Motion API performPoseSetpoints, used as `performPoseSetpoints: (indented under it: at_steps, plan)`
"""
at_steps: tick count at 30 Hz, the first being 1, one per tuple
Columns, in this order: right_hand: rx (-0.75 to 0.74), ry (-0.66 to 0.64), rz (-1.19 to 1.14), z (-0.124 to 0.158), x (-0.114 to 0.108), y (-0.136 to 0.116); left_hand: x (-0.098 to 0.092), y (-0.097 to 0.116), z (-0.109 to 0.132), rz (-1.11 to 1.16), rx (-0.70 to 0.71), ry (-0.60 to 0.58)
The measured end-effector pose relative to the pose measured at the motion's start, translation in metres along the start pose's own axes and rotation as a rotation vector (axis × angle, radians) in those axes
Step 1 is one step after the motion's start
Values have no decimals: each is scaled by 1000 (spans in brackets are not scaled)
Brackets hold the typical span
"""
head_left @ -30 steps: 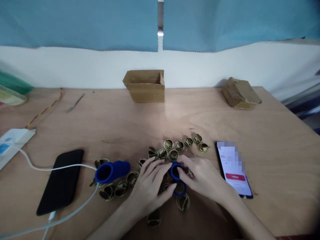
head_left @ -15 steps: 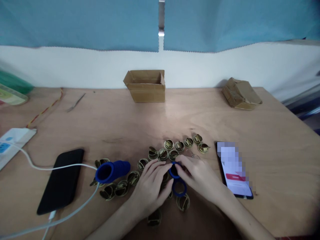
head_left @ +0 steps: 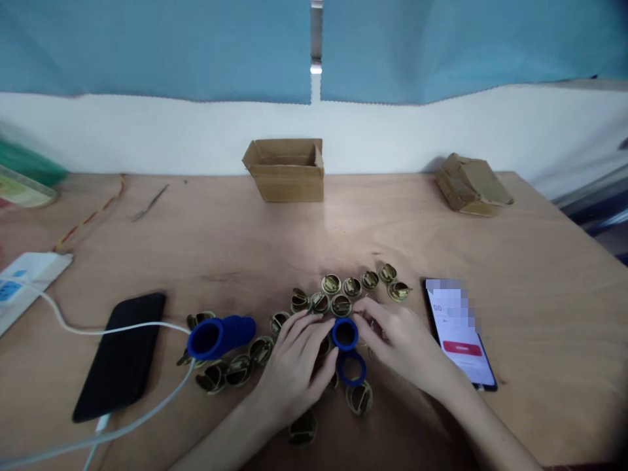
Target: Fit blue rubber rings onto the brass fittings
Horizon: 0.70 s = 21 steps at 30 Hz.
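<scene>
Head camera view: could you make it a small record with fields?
Left hand: left of the upper blue ring; contact unclear
Right hand: right of that ring; contact unclear
Below in picture: lower blue ring
Around: brass-coloured discs
Left side: blue tube, dark phone
Right side: lit phone
Back: open cardboard box, crumpled cardboard box

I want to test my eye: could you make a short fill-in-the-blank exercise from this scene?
The upper ring between left hand and right hand is coloured ____.
The lit phone lies nearer to the ____ hand.
The cable crossing the dark phone is coloured ____.

Missing words: blue; right; white.
</scene>
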State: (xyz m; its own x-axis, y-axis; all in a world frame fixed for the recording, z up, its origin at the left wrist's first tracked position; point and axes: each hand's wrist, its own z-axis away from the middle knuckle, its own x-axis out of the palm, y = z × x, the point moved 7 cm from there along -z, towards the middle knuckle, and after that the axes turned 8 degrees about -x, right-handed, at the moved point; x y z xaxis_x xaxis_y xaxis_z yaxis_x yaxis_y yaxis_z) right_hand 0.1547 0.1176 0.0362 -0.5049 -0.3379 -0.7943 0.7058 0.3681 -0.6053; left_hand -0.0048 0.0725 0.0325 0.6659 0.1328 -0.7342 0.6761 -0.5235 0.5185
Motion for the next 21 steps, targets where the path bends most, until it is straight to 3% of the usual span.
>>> performPoseSetpoints:
  at_steps: [21]
  plan:
    - [-64,-70,-14,0,14,-2,1,3,0,21,43,-6]
